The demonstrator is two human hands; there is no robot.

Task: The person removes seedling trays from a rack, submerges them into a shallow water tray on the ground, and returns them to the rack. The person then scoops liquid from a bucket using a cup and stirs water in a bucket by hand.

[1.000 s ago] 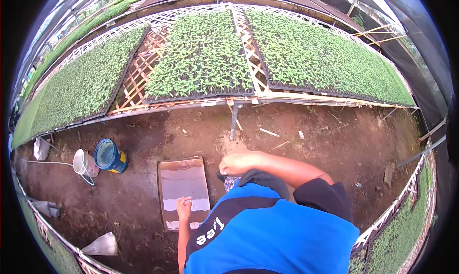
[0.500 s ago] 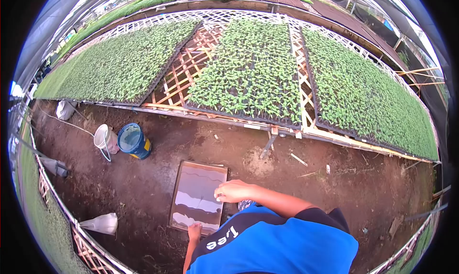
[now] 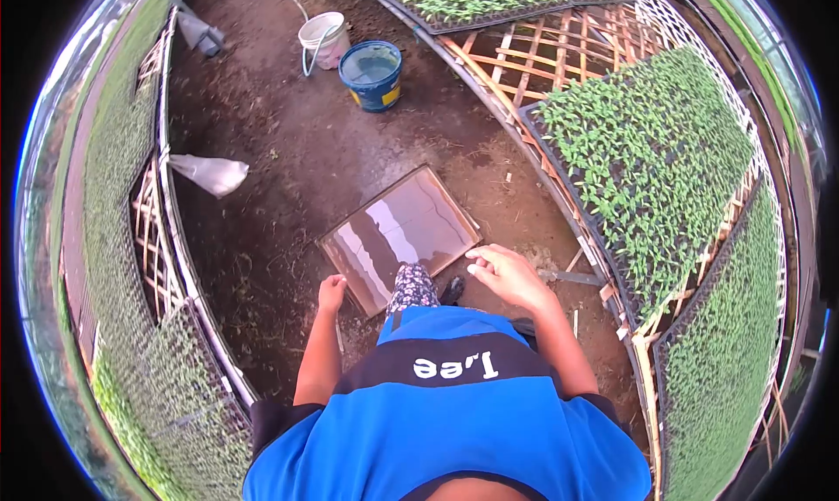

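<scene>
1. Since the earlier frame my view has swung round: the seedling beds [image 3: 647,164] now run down the right side, the buckets sit at upper centre, and the two hands have spread to either side of the shallow tray.
2. That tray [image 3: 454,202] lies tilted to the frame on the bare soil [image 3: 262,107] at mid-centre, a patterned trouser leg [image 3: 413,288] overlapping its near edge. Its glossy, banded surface looks to me like shallow liquid; I'd judge it awkward more than fragile, heavier than its thin walls suggest, slick when wet and quick to slosh. I'd grip opposite rims and keep it level.
3. Above it stand the blue bucket [image 3: 363,95] and, just left, the white bucket [image 3: 333,57].
4. My right hand [image 3: 509,276] hangs just beside the tray's right corner, half open, fingers loosely bent, with nothing visible in it.
5. My left hand [image 3: 331,293] is near the tray's left side, fingers partly curled; its palm is hidden, so I cannot tell whether it holds something small.
</scene>
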